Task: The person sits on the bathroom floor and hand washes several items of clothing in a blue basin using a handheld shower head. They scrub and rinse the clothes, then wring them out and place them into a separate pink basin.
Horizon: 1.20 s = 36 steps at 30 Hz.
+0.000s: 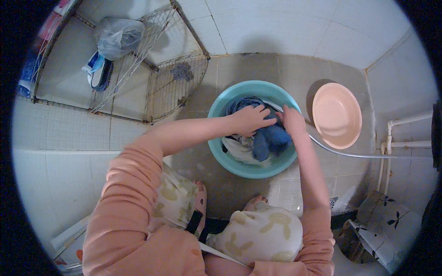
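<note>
The teal basin stands on the tiled floor, its round rim whole to view except where the forearms cross it; inside it lie a dark blue cloth and a pale cloth, bunched together below the rim. The left hand reaches in across the left side of the rim, palm down, its fingers bent and slightly spread over the blue cloth; whether they grasp it I cannot tell. The right hand is at the right edge of the basin, its fingers bent inward near the left fingertips; what they grasp, if anything, I cannot tell; a narrow gap separates the hands.

To the right, a strip of floor parts the teal basin from the peach basin, which sits near the side wall; a silvery hose crosses that side, curving below the peach basin toward the right edge of view. On the left, a narrower strip of floor lies between the rim and the wire rack; beyond the far rim, floor runs back to the tiled wall; on the near side, the knees close in, leaving some floor before the rim.
</note>
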{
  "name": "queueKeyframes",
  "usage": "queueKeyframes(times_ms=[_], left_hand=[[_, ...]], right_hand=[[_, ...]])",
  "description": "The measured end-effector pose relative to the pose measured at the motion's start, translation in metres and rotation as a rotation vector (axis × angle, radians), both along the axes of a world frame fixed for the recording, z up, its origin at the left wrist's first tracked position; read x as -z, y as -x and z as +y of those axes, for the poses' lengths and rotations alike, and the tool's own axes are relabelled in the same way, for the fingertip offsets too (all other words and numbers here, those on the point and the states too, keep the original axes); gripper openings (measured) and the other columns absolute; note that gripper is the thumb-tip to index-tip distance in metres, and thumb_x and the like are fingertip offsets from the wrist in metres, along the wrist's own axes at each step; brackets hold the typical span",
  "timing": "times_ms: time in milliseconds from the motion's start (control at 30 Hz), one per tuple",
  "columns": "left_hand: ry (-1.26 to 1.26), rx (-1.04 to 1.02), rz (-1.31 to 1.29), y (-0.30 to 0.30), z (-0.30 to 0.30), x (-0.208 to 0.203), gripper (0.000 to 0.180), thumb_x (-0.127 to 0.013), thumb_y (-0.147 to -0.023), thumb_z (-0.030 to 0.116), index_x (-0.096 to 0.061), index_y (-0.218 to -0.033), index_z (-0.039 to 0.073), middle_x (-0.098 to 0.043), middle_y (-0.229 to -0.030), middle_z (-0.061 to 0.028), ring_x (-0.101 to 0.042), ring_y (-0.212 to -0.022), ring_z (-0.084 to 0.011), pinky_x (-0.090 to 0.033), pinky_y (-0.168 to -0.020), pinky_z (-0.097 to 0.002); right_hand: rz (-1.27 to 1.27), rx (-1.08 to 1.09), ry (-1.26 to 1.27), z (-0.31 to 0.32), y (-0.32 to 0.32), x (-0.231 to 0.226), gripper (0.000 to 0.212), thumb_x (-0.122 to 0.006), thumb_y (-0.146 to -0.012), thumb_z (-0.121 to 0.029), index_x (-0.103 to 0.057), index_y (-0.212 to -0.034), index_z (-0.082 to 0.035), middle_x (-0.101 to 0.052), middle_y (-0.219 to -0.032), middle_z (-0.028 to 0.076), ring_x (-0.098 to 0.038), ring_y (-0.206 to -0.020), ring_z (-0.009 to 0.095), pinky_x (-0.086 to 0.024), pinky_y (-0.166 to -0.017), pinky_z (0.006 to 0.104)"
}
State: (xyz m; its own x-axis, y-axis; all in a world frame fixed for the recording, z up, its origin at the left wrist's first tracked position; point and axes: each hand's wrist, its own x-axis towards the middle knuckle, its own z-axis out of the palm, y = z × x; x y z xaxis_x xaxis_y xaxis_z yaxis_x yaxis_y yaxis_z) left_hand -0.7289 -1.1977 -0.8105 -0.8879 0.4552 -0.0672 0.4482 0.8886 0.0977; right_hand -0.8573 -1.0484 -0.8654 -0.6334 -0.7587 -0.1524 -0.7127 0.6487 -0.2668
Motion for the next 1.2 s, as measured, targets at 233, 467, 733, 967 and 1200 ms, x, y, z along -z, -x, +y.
queueKeyframes(times_ms=[233, 467, 733, 967, 1200], left_hand=[[0.011, -0.130, 0.117, 0.021, 0.019, 0.032, 0.048, -0.059, -0.070, 0.013, -0.048, -0.117, 0.016, -0.047, -0.104, -0.0140, -0.047, -0.093, -0.0281, -0.045, -0.059, -0.0359], [0.161, -0.270, 0.322, 0.030, 0.032, 0.076, 0.045, -0.055, -0.075, 0.021, -0.048, -0.118, 0.012, -0.050, -0.099, -0.0119, -0.046, -0.091, -0.0257, -0.040, -0.073, -0.0385], [-0.108, -0.097, 0.029, 0.030, 0.002, 0.043, 0.073, -0.067, -0.067, 0.025, -0.035, -0.131, 0.013, -0.048, -0.109, -0.0139, -0.046, -0.101, -0.0294, -0.037, -0.084, -0.0376], [-0.247, 0.258, -0.026, -0.023, -0.053, 0.024, 0.057, -0.065, -0.067, 0.015, -0.044, -0.120, 0.010, -0.046, -0.115, -0.0150, -0.044, -0.106, -0.0332, -0.037, -0.091, -0.0423], [-0.346, 0.182, -0.404, -0.089, -0.051, 0.057, 0.054, -0.066, -0.069, 0.020, -0.045, -0.116, 0.006, -0.043, -0.119, -0.0170, -0.044, -0.106, -0.0346, -0.039, -0.089, -0.0424]], right_hand=[[0.221, -0.297, 0.103, -0.008, 0.022, 0.030, 0.022, -0.049, -0.079, -0.012, -0.057, -0.098, -0.004, -0.054, -0.103, 0.016, -0.053, -0.097, 0.029, -0.046, -0.082, 0.0374], [0.275, 0.076, 0.549, 0.022, -0.020, -0.001, 0.023, -0.052, -0.079, -0.007, -0.056, -0.102, -0.004, -0.053, -0.097, 0.016, -0.051, -0.092, 0.031, -0.043, -0.077, 0.0383], [-0.095, -0.015, 0.391, 0.033, -0.117, -0.003, 0.025, -0.061, -0.076, -0.018, -0.051, -0.093, -0.003, -0.051, -0.094, 0.013, -0.052, -0.086, 0.028, -0.048, -0.064, 0.0375], [-0.077, -0.030, -0.078, 0.018, -0.152, 0.009, 0.069, -0.066, -0.069, -0.043, -0.044, -0.120, -0.003, -0.051, -0.108, 0.011, -0.047, -0.103, 0.027, -0.048, -0.072, 0.0415], [-0.149, -0.139, -0.192, 0.010, -0.152, 0.078, 0.078, -0.050, -0.077, -0.056, -0.034, -0.131, -0.001, -0.041, -0.129, 0.017, -0.038, -0.119, 0.035, -0.043, -0.085, 0.0482]])
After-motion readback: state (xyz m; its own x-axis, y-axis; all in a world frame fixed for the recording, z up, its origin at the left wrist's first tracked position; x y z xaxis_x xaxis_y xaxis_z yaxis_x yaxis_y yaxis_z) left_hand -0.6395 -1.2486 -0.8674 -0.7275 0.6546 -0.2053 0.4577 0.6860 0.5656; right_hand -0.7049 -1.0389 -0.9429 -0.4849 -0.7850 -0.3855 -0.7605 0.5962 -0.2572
